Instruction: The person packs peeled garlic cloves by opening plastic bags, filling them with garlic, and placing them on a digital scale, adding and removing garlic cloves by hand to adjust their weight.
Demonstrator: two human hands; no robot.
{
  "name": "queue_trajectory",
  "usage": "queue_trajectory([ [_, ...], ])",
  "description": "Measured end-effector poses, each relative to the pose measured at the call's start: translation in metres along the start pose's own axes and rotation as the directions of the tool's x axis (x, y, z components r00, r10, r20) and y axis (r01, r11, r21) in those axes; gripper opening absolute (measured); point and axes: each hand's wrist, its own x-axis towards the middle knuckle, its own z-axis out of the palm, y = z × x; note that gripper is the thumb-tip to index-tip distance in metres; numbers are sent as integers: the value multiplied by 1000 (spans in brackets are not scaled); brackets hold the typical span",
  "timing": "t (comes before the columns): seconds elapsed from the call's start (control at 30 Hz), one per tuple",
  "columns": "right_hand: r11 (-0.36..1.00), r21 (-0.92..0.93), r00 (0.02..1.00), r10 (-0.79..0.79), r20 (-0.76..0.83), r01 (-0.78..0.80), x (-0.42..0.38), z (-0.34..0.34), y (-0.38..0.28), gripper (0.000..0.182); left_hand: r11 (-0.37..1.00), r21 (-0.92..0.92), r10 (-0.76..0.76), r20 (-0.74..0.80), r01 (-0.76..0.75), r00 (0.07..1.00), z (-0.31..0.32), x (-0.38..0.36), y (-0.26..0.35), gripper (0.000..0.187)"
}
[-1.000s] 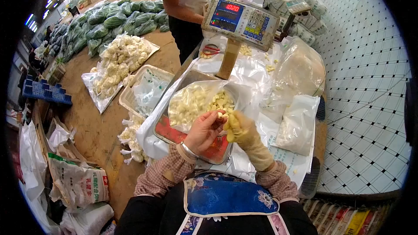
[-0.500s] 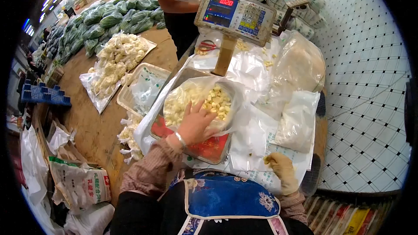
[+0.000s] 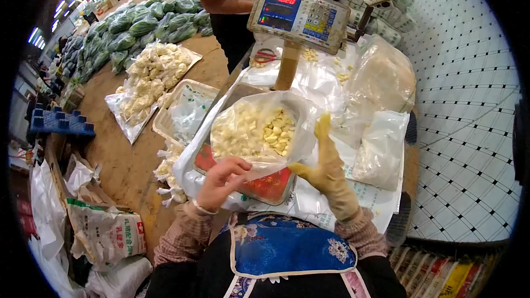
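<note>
A clear plastic bag (image 3: pixel 234 135) of peeled garlic cloves (image 3: pixel 277 133) lies on the red and metal pan of a weighing scale (image 3: pixel 265 187), its mouth partly open on the right. My bare left hand (image 3: pixel 221 182), with a bangle at the wrist, is at the bag's near edge, its fingers bent together on the plastic. My right hand (image 3: pixel 326 171), in a yellowish glove, is at the bag's right side. Its thumb and fingers are spread apart, with nothing held. Behind the bag, the scale's display (image 3: pixel 301 17) shows red digits reading 1020.
Red-handled scissors (image 3: pixel 266 56) and loose cloves lie behind the scale. Filled clear bags (image 3: pixel 381 149) stand at the right. A cream basket (image 3: pixel 185 107) and bagged garlic (image 3: pixel 154 72) are on the floor at left. A co-worker (image 3: pixel 226 0) stands across the table.
My left hand has drawn back from on top of the cloves to the bag's near edge. My gloved right hand has risen from the table's near side to the bag's right and spread its fingers.
</note>
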Motion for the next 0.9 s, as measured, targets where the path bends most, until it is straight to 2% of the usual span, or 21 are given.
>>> queue_trajectory([
  [0.03, 996, 92, 1000, 15, -25, -12, 8, 14, 0, 94, 876, -476, -104, -36, 74, 994, -8, -5, 7, 2],
  [0.07, 983, 184, 998, 30, -47, -20, 13, 22, 0, 90, 711, -692, -104, 75, 127, 992, -17, -11, 19, 9],
  [0.1, 982, 188, 999, 21, -44, -13, 17, 25, -1, 90, 713, -690, -105, 66, 121, 992, -17, -13, 14, 9],
  [0.13, 919, 377, 990, 140, -29, -119, 21, 27, -2, 84, 905, -415, -99, 7, 92, 995, -13, -13, 5, 16],
  [0.17, 808, 547, 968, 252, 16, -220, 23, 30, -4, 77, 993, -92, -80, -50, 75, 996, -9, -15, 0, 22],
  [0.2, 846, 533, 982, 103, -160, -1, 25, 38, -1, 60, 976, 216, -23, -71, 38, 997, -1, -9, 8, 28],
  [0.23, 844, 537, 985, 91, -148, 3, 24, 40, 2, 60, 975, 217, -28, -88, 47, 996, 11, -5, -1, 28],
  [0.27, 703, 709, 979, 177, -101, -54, 21, 38, 7, 55, 879, 476, 26, -22, -13, 999, 25, 0, -21, 27],
  [0.3, 526, 844, 966, 254, -38, -105, 19, 38, 9, 51, 715, 694, 59, 62, -86, 996, 30, 1, -33, 26],
  [0.33, 352, 929, 975, 221, 34, -112, 20, 23, -6, 44, 714, 695, 59, 57, -82, 997, 30, -1, -35, 26],
  [0.37, 353, 929, 975, 218, 34, -111, 20, 17, -9, 44, 733, 680, -39, 72, -20, 997, 30, -1, -36, 25],
  [0.4, 264, 959, 975, 218, 41, -100, 16, 12, -9, 42, 745, 665, -134, 91, 40, 987, 31, -1, -37, 23],
  [0.43, 173, 981, 974, 221, 49, -89, 13, 7, -7, 41, 747, 664, -132, 93, 37, 987, 23, -1, -26, 23],
  [0.47, 165, 981, 966, 251, 55, -99, 9, 3, -4, 40, 865, 459, -248, 44, 201, 968, 7, -6, -14, 21],
  [0.5, 167, 981, 965, 255, 54, -99, 7, 1, -1, 40, 908, 221, -371, 27, 357, 928, -8, -13, -3, 18],
  [0.53, 199, 974, 969, 238, 64, -113, 5, -1, 0, 39, 949, -79, -310, -48, 306, 949, -21, -22, 0, 16],
  [0.57, 230, 965, 973, 219, 74, -126, 3, -2, 1, 38, 908, -366, -271, -139, 205, 952, -31, -30, 2, 15],
  [0.63, 250, 962, 972, 228, 51, -109, 4, -4, -1, 38, 776, -627, -169, -307, -66, 936, -43, -37, 11, 11],
  [0.7, 269, 959, 972, 233, 31, -95, 6, -9, -4, 38, 730, -672, -147, -333, -125, 931, -41, -39, 5, 13],
  [0.77, 340, 915, 956, 264, 127, -216, 7, -14, -8, 40, 608, -757, -197, -436, -239, 878, -32, -35, 12, 26],
  [0.9, 382, 891, 947, 292, 135, -245, 5, -14, -18, 40, 478, -834, -175, -397, -275, 901, -34, -37, 4, 35],
])
